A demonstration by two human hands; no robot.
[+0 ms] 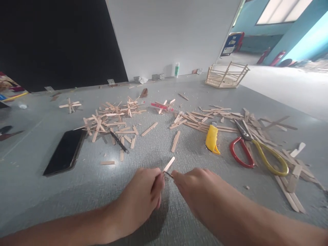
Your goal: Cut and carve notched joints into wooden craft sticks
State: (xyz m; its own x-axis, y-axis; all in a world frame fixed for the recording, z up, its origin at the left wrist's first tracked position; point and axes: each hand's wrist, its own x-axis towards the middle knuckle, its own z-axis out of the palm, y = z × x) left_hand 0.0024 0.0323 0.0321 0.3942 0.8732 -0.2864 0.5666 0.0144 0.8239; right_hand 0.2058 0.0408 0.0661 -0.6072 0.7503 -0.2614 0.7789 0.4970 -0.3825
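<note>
Both hands are low in the middle of my view, knuckles up and nearly meeting. The left hand [143,191] is curled almost closed beside the near end of a pale wooden stick [169,164]; looks like it's holding that end, but the fingers hide the grip so I can't swear to it. The right hand [197,184] has its fingers pinched together on a thin dark piece [168,174], maybe a blade, that reaches across to the left fingers. So the stick is right at the hands, far end poking out over the gray table [143,157]. I'd call this close work on that near end, and imo any move from here calls for a steady left hold and small, light pressure from the right, fingertips clear of the edge. Nearest loose stick [175,141] lies just beyond, with a yellow cutter [212,137] and scissors [246,136] off to the right. Containers? Only an open stick frame [221,85] at the back right, and I can't tell if anything's inside, plus a small upright tube [177,69] whose contents I can't see.
</note>
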